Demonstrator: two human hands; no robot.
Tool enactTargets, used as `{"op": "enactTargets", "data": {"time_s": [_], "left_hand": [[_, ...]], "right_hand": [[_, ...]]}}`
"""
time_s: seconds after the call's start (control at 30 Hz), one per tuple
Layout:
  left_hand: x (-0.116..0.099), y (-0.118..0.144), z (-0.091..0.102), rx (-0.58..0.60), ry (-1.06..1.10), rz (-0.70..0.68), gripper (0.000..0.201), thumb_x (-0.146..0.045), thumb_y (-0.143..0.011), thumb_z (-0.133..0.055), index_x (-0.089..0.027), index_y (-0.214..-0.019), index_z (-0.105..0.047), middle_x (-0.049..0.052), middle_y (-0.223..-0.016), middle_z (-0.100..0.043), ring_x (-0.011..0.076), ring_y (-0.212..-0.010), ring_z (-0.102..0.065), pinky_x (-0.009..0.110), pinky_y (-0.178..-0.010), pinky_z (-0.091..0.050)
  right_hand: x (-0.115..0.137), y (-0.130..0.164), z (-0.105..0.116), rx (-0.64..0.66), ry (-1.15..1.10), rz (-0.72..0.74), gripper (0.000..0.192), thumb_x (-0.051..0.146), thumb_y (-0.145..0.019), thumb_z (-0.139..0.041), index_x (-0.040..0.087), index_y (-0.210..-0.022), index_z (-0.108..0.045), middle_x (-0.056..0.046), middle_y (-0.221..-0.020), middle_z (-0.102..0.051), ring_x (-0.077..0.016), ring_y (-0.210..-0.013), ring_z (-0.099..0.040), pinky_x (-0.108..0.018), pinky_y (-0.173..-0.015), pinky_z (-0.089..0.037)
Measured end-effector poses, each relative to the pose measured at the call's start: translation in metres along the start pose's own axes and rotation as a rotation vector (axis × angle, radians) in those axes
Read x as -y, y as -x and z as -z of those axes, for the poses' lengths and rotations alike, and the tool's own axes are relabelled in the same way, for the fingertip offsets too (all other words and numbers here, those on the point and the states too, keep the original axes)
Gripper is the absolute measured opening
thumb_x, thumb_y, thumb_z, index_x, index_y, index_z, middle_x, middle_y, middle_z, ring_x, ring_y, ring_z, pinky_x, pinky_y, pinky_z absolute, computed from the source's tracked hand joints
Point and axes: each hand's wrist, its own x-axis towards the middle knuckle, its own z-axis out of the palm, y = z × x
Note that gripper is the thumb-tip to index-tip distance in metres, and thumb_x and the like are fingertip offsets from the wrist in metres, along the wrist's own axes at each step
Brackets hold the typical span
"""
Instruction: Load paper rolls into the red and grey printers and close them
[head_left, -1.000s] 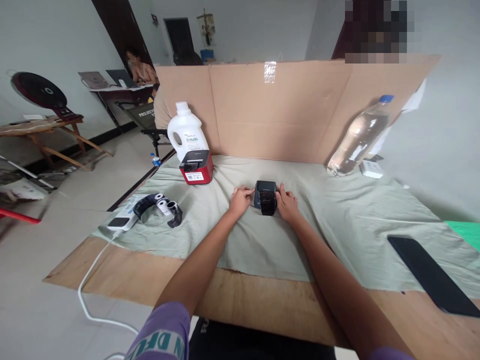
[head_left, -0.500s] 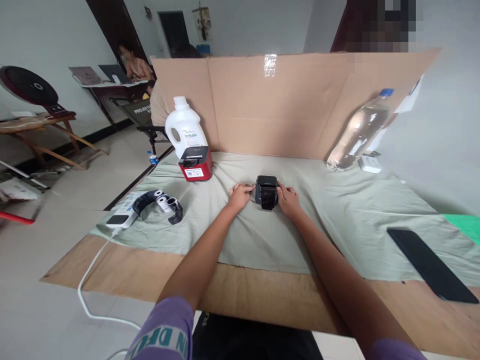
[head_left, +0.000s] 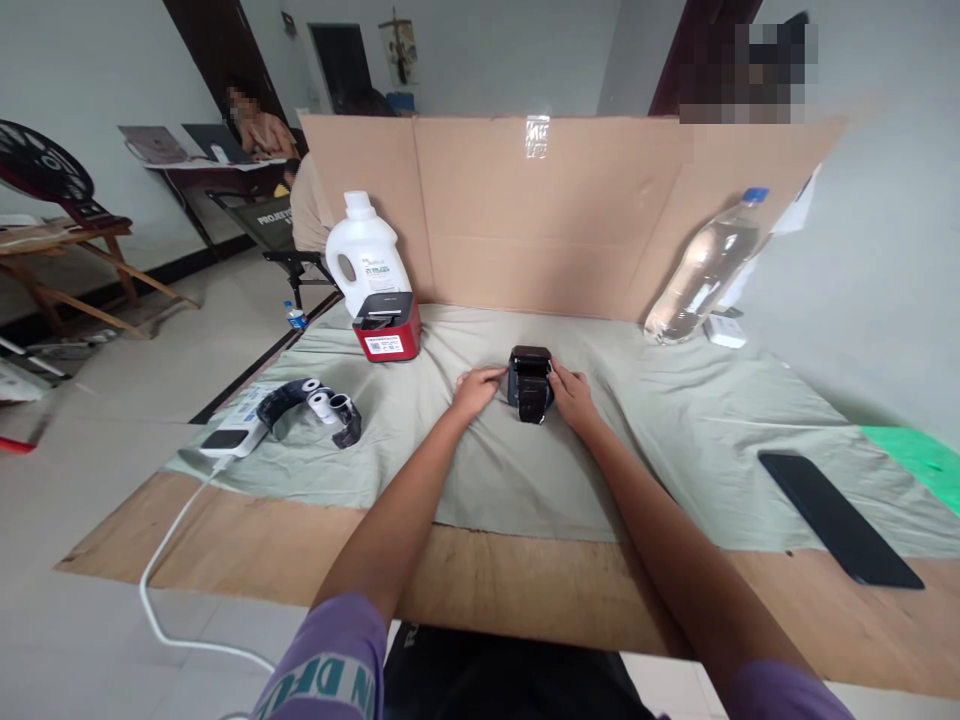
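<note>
— Head view: where is the small black printer (head_left: 530,383)?

— Mid-cloth (head_left: 675,440), gripped from both sides: left hand (head_left: 474,388) at its nine o'clock, right hand (head_left: 572,393) at its three (fingers wrapped on the casing).

— Around it?

— Red printer (head_left: 388,326) and white jug (head_left: 365,256) at ten o'clock, water bottle (head_left: 705,270) at two.

Printer (head_left: 530,383) between hands, on cloth (head_left: 675,440)
</note>
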Motion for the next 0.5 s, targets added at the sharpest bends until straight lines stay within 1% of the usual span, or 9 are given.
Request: {"op": "enactTargets", "data": {"time_s": [0.07, 0.17, 0.27, 0.37, 0.43, 0.5], "left_hand": [[0.000, 0.000, 0.000, 0.003, -0.004, -0.002, 0.051, -0.009, -0.079, -0.050, -0.033, -0.117, -0.074, -0.005, -0.128, -0.068, 0.0208, -0.130, -0.057, 0.041, -0.119, -0.030], [-0.001, 0.001, 0.001, 0.009, -0.015, -0.010, 0.051, -0.009, -0.079, -0.050, -0.033, -0.119, -0.073, -0.003, -0.128, -0.068, 0.0219, -0.130, -0.056, 0.044, -0.119, -0.030], [-0.002, 0.002, 0.001, 0.015, -0.022, -0.018, 0.052, -0.008, -0.080, -0.050, -0.031, -0.121, -0.072, -0.002, -0.128, -0.068, 0.0226, -0.130, -0.056, 0.045, -0.119, -0.031], [-0.003, 0.002, 0.001, 0.019, -0.026, -0.022, 0.051, -0.008, -0.081, -0.050, -0.030, -0.122, -0.071, -0.001, -0.128, -0.068, 0.0224, -0.130, -0.057, 0.046, -0.119, -0.031], [-0.003, 0.003, 0.001, 0.020, -0.027, -0.023, 0.051, -0.009, -0.082, -0.050, -0.031, -0.122, -0.071, -0.001, -0.128, -0.068, 0.0223, -0.130, -0.056, 0.046, -0.119, -0.030], [-0.003, 0.003, 0.002, 0.018, -0.030, -0.023, 0.050, -0.011, -0.082, -0.050, -0.031, -0.123, -0.071, -0.001, -0.128, -0.068, 0.0226, -0.131, -0.056, 0.047, -0.120, -0.029]], "right_hand": [[0.003, -0.004, 0.003, 0.040, 0.039, -0.035, 0.052, 0.041, -0.101, -0.030, 0.027, -0.149, -0.046, -0.004, -0.138, -0.063, -0.0257, -0.120, -0.054, -0.042, -0.104, -0.039], [0.009, -0.016, 0.011, 0.092, 0.110, -0.050, 0.052, 0.040, -0.103, -0.026, 0.026, -0.150, -0.045, -0.007, -0.131, -0.067, -0.0252, -0.126, -0.052, -0.038, -0.102, -0.040], [0.014, -0.032, 0.020, 0.134, 0.184, -0.051, 0.052, 0.040, -0.104, -0.024, 0.026, -0.147, -0.049, -0.010, -0.125, -0.069, -0.0275, -0.127, -0.052, -0.039, -0.100, -0.041], [0.015, -0.045, 0.024, 0.176, 0.235, -0.041, 0.053, 0.041, -0.104, -0.024, 0.024, -0.144, -0.053, -0.012, -0.123, -0.070, -0.0306, -0.121, -0.055, -0.040, -0.096, -0.042], [0.015, -0.051, 0.025, 0.184, 0.247, -0.031, 0.052, 0.041, -0.103, -0.026, 0.023, -0.143, -0.055, -0.012, -0.124, -0.070, -0.0303, -0.117, -0.057, -0.040, -0.095, -0.043], [0.016, -0.056, 0.024, 0.175, 0.255, -0.021, 0.049, 0.041, -0.101, -0.033, 0.022, -0.137, -0.061, -0.011, -0.123, -0.070, -0.0291, -0.116, -0.057, -0.039, -0.096, -0.042]]}}
